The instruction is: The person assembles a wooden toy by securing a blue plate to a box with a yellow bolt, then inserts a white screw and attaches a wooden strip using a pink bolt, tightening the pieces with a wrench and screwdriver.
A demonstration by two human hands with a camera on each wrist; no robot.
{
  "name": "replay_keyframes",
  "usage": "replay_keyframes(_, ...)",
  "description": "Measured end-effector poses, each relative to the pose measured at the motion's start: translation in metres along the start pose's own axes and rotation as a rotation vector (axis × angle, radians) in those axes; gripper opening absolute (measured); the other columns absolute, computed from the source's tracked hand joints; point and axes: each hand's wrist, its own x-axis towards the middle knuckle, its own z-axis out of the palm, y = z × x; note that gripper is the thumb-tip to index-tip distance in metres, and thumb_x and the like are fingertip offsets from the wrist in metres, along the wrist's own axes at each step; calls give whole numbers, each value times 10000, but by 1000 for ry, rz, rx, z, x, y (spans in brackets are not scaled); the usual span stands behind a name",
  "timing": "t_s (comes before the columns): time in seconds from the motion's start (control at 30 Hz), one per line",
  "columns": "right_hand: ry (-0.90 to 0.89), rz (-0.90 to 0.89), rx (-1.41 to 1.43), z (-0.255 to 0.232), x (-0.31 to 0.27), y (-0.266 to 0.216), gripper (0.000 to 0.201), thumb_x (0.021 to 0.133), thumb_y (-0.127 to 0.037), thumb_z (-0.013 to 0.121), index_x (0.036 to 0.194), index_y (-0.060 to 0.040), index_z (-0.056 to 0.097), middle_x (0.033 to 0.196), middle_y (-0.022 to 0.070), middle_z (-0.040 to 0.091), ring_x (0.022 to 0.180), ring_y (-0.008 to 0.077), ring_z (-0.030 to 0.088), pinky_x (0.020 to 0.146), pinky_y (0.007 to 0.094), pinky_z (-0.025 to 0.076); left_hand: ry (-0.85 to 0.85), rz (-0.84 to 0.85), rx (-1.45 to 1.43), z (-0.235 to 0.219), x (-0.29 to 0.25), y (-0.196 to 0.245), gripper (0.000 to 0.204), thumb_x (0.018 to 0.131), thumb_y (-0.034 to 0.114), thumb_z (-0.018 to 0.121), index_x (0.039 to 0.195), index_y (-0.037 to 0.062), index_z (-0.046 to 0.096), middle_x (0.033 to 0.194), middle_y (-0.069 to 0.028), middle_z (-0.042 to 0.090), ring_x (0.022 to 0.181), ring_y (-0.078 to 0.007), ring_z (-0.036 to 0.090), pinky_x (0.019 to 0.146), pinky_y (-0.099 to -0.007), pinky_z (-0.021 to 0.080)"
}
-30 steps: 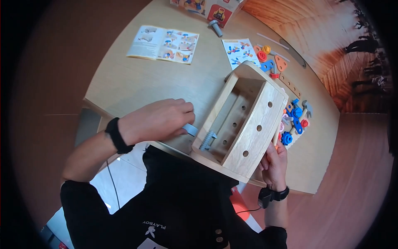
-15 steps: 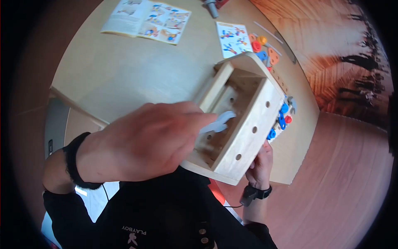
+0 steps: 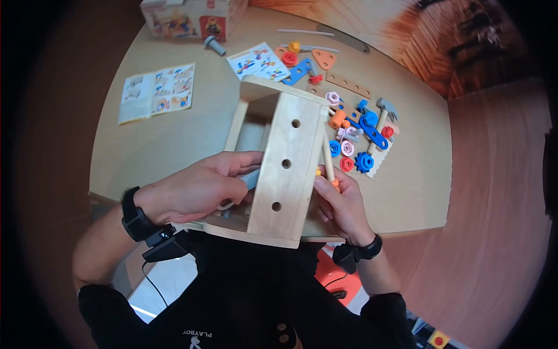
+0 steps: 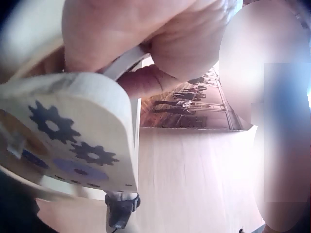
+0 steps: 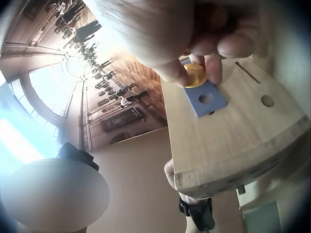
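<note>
A wooden box (image 3: 289, 168) with round holes along its panel stands tilted between both hands. At its open side, my left hand (image 3: 203, 186) pinches a grey wrench (image 3: 250, 179), whose far end is hidden inside the box. In the left wrist view the wrench (image 4: 127, 62) lies between fingers and thumb, above an end panel (image 4: 77, 128) printed with gears. My right hand (image 3: 344, 203) is at the opposite side. The right wrist view shows its fingertips pinching a yellow knob (image 5: 196, 76) over a blue strip (image 5: 206, 99) with a hole, flat against the wood.
Toy bolts, nuts and strips, with a blue gear (image 3: 364, 162) and a hammer (image 3: 385, 110), lie right of the box. An open booklet (image 3: 157, 93), a picture sheet (image 3: 258, 61), a grey bolt (image 3: 215, 45) and a printed carton (image 3: 186, 20) are farther back.
My left hand has carried the wrench from beside the box into its open side. The box has turned more upright, and my right hand stays at its far side.
</note>
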Motion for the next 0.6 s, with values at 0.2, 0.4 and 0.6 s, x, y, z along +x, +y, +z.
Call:
replay_keyframes(0.2,-37,-45,-30,-1,3,-1,415,986,-327,726,1241,-10,649,823,-33,633,505,6,441,432,193,359,88,-105,24,3,3,2,782,774,-149,480,1538,12,425,1207,-49,645,758,11,528,540,-150,366)
replay_keyframes(0.4,-75,-71,-40,-2,3,-1,417,986,-347,720,1218,-6,660,785,-39,614,501,9,435,431,211,339,110,-191,153,8,-7,11,876,737,-164,489,1580,43,378,1345,-68,610,603,17,466,520,-141,390)
replay_keyframes(0.6,-89,-102,-73,-2,3,-1,413,979,-364,723,1147,11,680,762,-27,601,542,18,446,476,228,368,230,24,59,6,-6,5,923,695,-174,485,1583,43,360,1333,-75,616,733,-4,556,603,-151,439)
